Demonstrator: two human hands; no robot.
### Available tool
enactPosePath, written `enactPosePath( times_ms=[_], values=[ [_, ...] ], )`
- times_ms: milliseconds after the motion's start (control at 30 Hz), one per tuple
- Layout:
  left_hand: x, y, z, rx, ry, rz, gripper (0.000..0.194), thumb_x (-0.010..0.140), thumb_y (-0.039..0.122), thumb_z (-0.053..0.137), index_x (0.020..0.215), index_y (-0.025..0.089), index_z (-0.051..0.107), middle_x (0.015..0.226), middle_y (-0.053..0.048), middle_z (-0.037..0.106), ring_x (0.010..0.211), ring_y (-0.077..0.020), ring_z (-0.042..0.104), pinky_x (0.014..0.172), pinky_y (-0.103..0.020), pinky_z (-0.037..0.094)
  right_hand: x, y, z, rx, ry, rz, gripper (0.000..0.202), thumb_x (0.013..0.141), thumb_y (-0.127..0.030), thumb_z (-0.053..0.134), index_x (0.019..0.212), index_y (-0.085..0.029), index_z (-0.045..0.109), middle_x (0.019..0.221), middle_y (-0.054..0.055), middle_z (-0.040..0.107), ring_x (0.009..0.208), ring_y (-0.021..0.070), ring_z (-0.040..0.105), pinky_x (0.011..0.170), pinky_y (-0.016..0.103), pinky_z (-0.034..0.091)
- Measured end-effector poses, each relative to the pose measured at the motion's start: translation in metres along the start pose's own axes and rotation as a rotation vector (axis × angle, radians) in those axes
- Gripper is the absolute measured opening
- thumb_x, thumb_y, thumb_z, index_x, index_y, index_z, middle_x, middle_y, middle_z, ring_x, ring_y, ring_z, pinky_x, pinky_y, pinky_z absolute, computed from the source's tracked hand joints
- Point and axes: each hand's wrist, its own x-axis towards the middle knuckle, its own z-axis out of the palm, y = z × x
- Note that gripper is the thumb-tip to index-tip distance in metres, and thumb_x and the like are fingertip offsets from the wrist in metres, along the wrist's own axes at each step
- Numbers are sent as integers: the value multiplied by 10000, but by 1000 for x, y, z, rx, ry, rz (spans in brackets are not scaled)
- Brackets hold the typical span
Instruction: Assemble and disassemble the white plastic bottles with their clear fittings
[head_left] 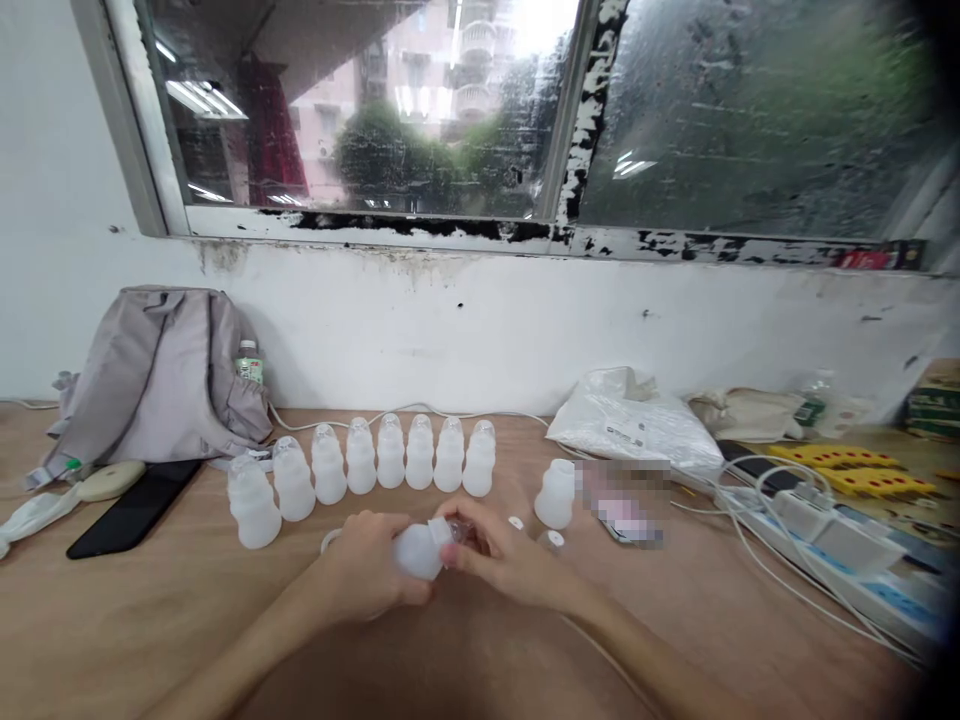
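A brown table [90, 630] spans the whole foreground, with a grey backpack [165, 370] at its left and a white plastic bag [634, 420] against the wall at its right. White cables [772, 560] trail from a power strip on the right, and one also seems to run near the right forearm, so a sleeveless sweep of the arm could snag it. Between backpack and bag stands a curved row of eight frosted bottles [391, 460], close enough together that one knock from a knuckle could topple several. Nearer, over the table's middle, the left hand [371, 565] wraps the body of a held bottle [417, 552], tilted on its side; squeezing the smooth wall too hard might make it slip or twist. The right hand [506, 560] pinches its clear cap [460, 532] at the neck, thumb against the collar; a crooked push there could seat it askew. An uncapped bottle [555, 495] stands apart, right of the row, and just before it lie a loose clear cap [553, 541] and a small white disc [515, 523], which the right hand could brush away
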Motion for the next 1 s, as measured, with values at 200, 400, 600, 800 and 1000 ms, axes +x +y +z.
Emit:
enactPosePath(
  times_ms=[200,400,600,800,1000],
  values=[
    [0,4,-8,-438,-313,-202,265,602,375,603,771,172,587,593,33,550,502,-98,483,462,-197,360,-7,-11,-16,-36,19,-141,414,745,-422,562,1098,-233,460,1080,60,484,942,156,491,777,289,420],
    [1,5,-7,-314,-259,-144,232,586,347,646,714,160,597,600,39,561,575,-103,513,503,-181,365,1,1,-20,-138,137,66,356,814,-462,431,635,-161,496,524,-31,448,484,82,426,464,205,345],
    [5,-13,-9,-545,-380,-272,366,613,377,632,890,194,478,613,40,577,490,-124,542,490,-248,430,-1,-3,-22,-50,152,-86,184,758,-353,561,761,-169,559,730,2,561,664,106,518,589,223,420],
    [6,-15,-9,-535,-429,-294,364,609,381,650,869,193,479,599,32,583,513,-147,577,505,-272,463,-2,-1,-23,31,29,165,372,777,-518,449,706,-158,509,562,-21,501,453,76,470,384,180,363],
    [9,-17,-6,-569,-544,-272,329,631,400,636,835,167,524,554,35,567,487,-132,566,517,-273,470,1,5,-22,88,85,106,245,768,-403,520,729,-162,491,576,-31,497,504,79,483,464,198,396]
  ],
)
